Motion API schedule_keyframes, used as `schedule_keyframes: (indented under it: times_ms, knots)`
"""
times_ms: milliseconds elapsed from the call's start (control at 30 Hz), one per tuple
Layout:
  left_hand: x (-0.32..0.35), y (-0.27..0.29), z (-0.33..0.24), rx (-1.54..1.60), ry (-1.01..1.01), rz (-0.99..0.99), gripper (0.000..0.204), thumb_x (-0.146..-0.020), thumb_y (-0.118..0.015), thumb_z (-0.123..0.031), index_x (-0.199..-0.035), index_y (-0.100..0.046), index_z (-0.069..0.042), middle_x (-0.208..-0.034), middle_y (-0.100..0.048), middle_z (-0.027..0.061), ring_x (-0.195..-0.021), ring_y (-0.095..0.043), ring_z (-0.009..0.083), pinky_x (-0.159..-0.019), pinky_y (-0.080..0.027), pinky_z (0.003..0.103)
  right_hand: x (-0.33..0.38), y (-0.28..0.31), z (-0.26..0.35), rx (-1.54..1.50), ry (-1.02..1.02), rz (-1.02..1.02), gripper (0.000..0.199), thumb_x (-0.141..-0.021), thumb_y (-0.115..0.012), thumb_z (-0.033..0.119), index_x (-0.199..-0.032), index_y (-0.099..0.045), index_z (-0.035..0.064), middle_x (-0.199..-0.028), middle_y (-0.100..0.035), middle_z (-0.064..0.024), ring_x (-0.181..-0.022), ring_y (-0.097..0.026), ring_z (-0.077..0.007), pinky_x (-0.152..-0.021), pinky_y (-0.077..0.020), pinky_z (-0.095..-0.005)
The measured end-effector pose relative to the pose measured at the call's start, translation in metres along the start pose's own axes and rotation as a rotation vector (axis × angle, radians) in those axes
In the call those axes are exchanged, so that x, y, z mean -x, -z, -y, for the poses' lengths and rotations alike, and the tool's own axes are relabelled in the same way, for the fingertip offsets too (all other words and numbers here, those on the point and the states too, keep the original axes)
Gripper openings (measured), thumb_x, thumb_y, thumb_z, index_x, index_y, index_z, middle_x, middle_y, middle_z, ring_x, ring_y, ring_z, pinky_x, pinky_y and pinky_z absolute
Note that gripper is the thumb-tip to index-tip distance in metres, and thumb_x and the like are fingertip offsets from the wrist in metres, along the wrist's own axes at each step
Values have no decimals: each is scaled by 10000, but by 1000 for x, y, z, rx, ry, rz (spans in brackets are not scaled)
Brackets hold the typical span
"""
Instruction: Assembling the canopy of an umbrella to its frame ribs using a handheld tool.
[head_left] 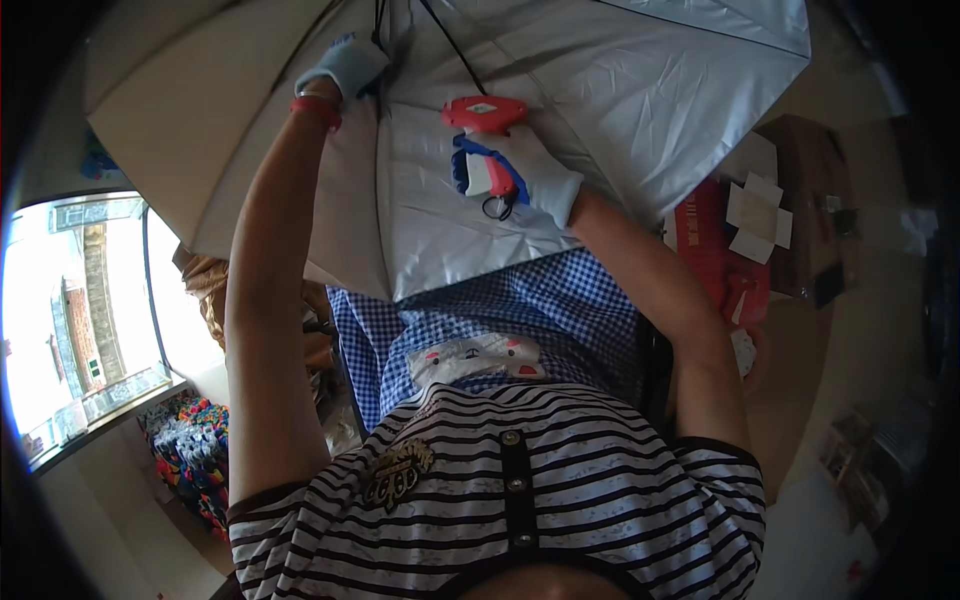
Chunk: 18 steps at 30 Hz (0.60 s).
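Tagging gun: red-bodied tagging gun point(485, 115) sat at twelve o'clock of the view, pressed against the silver umbrella canopy point(640, 90).
Right hand: gloved right hand point(520, 170) was wrapped closed around the gun's grip, fingers curled tight, a small black ring dangling beneath.
Left hand: gloved left hand point(345, 65) at eleven o'clock pinched the canopy near a black rib point(455, 50); how tightly the fingers closed could not be told.
Wristband: red wristband point(316, 108) sat just below that glove.
Apron: blue checked apron point(520, 310) lay at six o'clock of the canopy.
Box: red box point(715, 250) stood at three o'clock.
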<state>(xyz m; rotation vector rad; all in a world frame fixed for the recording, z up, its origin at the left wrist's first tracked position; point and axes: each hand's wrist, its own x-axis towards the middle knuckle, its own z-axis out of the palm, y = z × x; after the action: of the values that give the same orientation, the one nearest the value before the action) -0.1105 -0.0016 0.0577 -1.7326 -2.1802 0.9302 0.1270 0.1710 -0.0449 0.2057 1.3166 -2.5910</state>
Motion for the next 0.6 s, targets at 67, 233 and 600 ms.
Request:
schedule_keyframes:
  times_ms: [67,233,600]
  knots:
    - [2,3,25,278,390,41,208,-807,-572,-170,-907,-687,-29,-829,-681,181,-752,-672,315,-638,-527,399,6,-11,14,408,235,-190,394,-888,-625,269,-1172,-531,14,-1013,-632,-114,-872,-647,-145,-735,-556,-289]
    - [22,3,55,408,882,151,329,-790,-621,-301,-994,-675,-48,-998,-668,201,-947,-640,365,-812,-506,446,0,-21,33,485,295,-233,385,-873,-648,257,-1162,-539,26,-983,-629,-95,-875,-647,-149,-721,-558,-283]
    - [22,54,-96,754,928,162,435,-814,-618,-402,-1084,-633,-61,-1013,-658,203,-982,-629,339,-839,-495,421,-11,0,-8,85,228,-58,276,-861,-651,119,-1097,-565,6,-877,-627,-44,-767,-630,-121,-641,-526,-277]
